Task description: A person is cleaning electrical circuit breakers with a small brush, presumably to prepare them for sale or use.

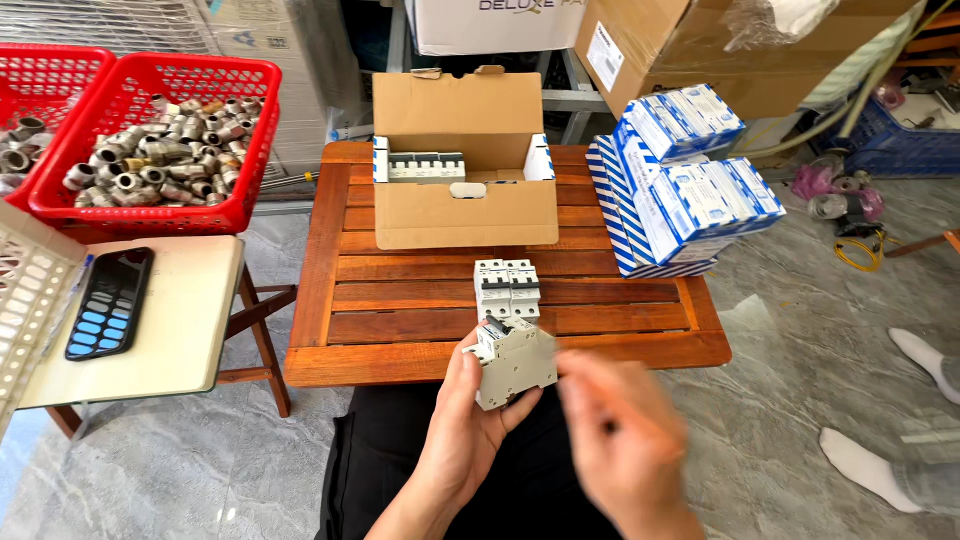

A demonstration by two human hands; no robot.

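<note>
Head view shows the left hand [470, 425] with its fingers clamped round a grey circuit breaker [513, 360], held just above the near edge of the wooden table [400, 300]. The right hand [625, 450] is blurred beside it, so I cannot tell how its fingers stand. Just beyond the left fingertips a pair of breakers [507, 288] stands on the table, with the open cardboard box [465, 195] farther off; the work looks like handling breakers one by one, which calls for a steady grip.
</note>
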